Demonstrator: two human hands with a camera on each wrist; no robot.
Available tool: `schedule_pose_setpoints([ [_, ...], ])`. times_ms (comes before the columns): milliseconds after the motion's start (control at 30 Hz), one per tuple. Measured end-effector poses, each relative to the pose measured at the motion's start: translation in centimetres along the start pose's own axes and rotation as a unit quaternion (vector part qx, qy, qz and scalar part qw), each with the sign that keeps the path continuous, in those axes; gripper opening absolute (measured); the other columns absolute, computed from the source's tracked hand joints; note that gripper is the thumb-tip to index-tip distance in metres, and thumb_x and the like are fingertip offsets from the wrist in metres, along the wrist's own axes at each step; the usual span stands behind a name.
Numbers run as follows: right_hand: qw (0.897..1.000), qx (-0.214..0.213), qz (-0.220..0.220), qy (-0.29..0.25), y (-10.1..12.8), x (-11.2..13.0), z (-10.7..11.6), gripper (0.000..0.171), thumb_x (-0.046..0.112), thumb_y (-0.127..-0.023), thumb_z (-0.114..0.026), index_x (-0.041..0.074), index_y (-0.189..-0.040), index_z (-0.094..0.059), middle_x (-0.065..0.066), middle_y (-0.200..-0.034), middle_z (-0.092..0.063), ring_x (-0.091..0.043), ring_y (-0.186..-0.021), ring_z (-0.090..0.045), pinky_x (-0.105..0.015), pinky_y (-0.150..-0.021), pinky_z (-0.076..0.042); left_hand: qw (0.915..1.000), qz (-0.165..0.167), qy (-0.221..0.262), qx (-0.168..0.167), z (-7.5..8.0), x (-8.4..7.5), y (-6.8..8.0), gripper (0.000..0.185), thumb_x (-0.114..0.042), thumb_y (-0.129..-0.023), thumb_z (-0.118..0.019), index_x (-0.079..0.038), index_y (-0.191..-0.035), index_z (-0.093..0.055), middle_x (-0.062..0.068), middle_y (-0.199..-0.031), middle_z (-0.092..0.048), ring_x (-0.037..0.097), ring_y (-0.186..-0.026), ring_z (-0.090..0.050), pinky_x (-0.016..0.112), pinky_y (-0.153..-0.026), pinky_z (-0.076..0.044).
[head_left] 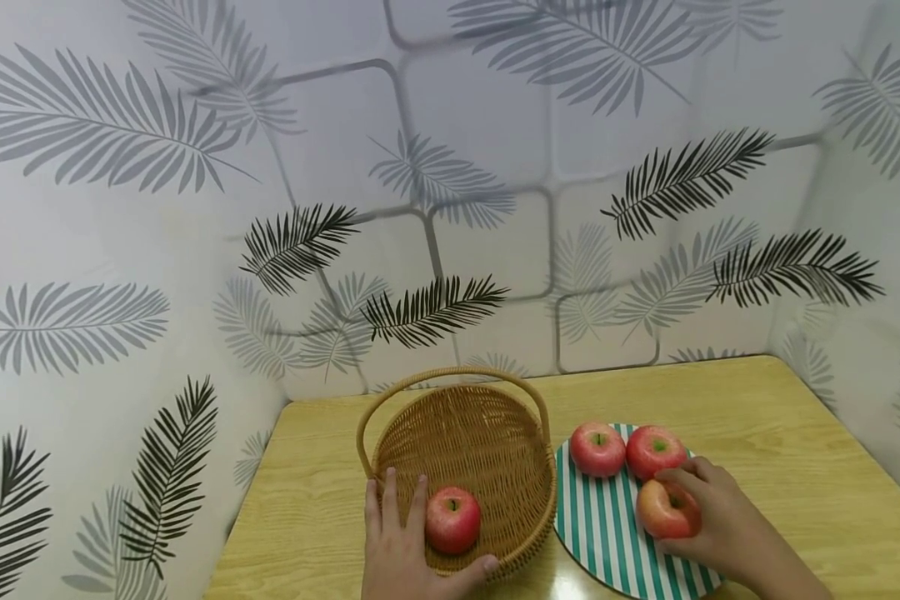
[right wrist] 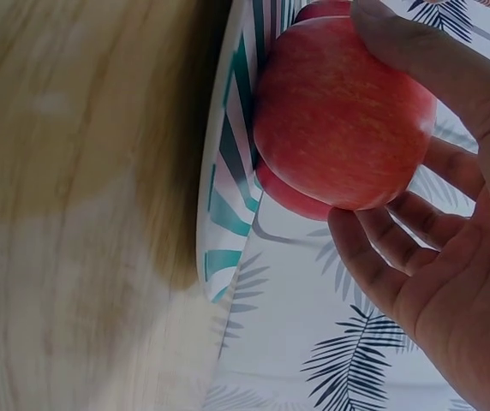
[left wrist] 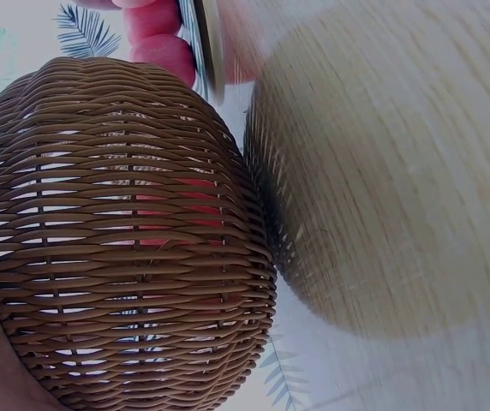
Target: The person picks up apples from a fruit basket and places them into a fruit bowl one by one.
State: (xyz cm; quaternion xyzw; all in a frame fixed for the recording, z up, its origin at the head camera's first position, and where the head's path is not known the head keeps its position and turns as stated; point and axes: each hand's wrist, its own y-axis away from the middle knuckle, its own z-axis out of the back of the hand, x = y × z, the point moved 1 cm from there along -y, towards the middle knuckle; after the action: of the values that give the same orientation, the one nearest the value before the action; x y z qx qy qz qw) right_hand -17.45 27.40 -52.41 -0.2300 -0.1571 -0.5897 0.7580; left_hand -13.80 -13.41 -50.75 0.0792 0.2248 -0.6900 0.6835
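My right hand (head_left: 708, 525) holds an apple (right wrist: 339, 111) at the right part of a round green-and-white striped board (head_left: 600, 525). In the right wrist view the thumb lies over the apple's upper side and the fingertips touch its lower side. Two other red apples, a left one (head_left: 597, 449) and a right one (head_left: 656, 452), sit at the board's far edge. My left hand (head_left: 401, 546) rests on the near left rim of a brown wicker basket (left wrist: 125, 231), fingers straight and spread. One red apple (head_left: 452, 520) lies inside the basket, right of those fingers.
The basket's arched handle (head_left: 453, 372) rises at its far side. Basket and board stand side by side on a light wooden table (head_left: 757, 417). Behind the table is a wall (head_left: 480, 250) with a leaf pattern.
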Motion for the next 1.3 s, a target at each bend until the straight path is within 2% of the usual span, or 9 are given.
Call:
schedule_pose_setpoints([
  [133, 1.000, -0.008, 0.006, 0.005, -0.02, 0.08, -0.02, 0.079, 0.038, -0.058, -0.105, 0.010, -0.125, -0.073, -0.012, -0.119, -0.064, -0.029, -0.105, -0.060, -0.053, -0.084, -0.059, 1.0000, -0.002, 0.003, -0.003, -0.09, 0.02, -0.04, 0.130, -0.094, -0.061, -0.074, -0.018, -0.163, -0.044, 0.021, -0.176, -0.019, 0.054, -0.161, -0.012, 0.076, -0.114, -0.037],
  [300, 1.000, -0.005, -0.008, 0.006, 0.03, 0.28, -0.03, 0.082, 0.039, -0.060, -0.104, 0.009, -0.128, -0.072, -0.014, -0.121, -0.064, -0.031, -0.107, -0.060, -0.055, -0.085, -0.060, 1.0000, 0.000, 0.003, -0.002, -0.07, -0.03, -0.10, 0.132, -0.097, -0.061, -0.071, -0.018, -0.163, -0.045, 0.020, -0.176, -0.020, 0.054, -0.161, -0.013, 0.076, -0.115, -0.037],
  [533, 1.000, -0.003, -0.008, 0.006, -0.02, 0.30, 0.02, 0.082, 0.039, -0.059, -0.104, 0.010, -0.129, -0.073, -0.014, -0.120, -0.064, -0.030, -0.106, -0.060, -0.054, -0.085, -0.060, 1.0000, 0.001, 0.006, 0.003, 0.04, -0.17, -0.08, 0.133, -0.099, -0.060, -0.069, -0.019, -0.163, -0.044, 0.021, -0.176, -0.020, 0.054, -0.161, -0.012, 0.076, -0.115, -0.037],
  [867, 1.000, 0.005, -0.016, 0.011, 0.03, 0.43, -0.01, 0.082, 0.041, -0.060, -0.104, 0.010, -0.130, -0.072, -0.021, -0.126, -0.063, -0.037, -0.111, -0.060, -0.060, -0.086, -0.060, 1.0000, -0.006, 0.006, -0.002, -0.04, -0.13, -0.05, 0.133, -0.100, -0.060, -0.068, -0.019, -0.164, -0.044, 0.021, -0.176, -0.020, 0.054, -0.161, -0.012, 0.076, -0.115, -0.037],
  [1167, 0.999, 0.018, -0.034, 0.021, 0.09, 0.54, -0.10, 0.083, 0.047, -0.063, -0.102, 0.013, -0.132, -0.071, -0.023, -0.134, -0.062, -0.039, -0.114, -0.059, -0.062, -0.084, -0.060, 1.0000, 0.001, 0.004, 0.008, -0.10, 0.03, -0.06, 0.133, -0.100, -0.061, -0.067, -0.021, -0.164, -0.043, 0.021, -0.176, -0.019, 0.054, -0.161, -0.011, 0.076, -0.115, -0.037],
  [1300, 0.999, 0.017, -0.037, 0.035, 0.00, 0.85, 0.03, 0.080, 0.049, -0.064, -0.101, 0.013, -0.129, -0.072, -0.024, -0.135, -0.062, -0.040, -0.115, -0.060, -0.062, -0.082, -0.061, 1.0000, -0.003, 0.001, 0.001, -0.21, 0.11, -0.07, 0.133, -0.100, -0.061, -0.067, -0.020, -0.164, -0.043, 0.021, -0.176, -0.020, 0.054, -0.161, -0.012, 0.077, -0.114, -0.037],
])
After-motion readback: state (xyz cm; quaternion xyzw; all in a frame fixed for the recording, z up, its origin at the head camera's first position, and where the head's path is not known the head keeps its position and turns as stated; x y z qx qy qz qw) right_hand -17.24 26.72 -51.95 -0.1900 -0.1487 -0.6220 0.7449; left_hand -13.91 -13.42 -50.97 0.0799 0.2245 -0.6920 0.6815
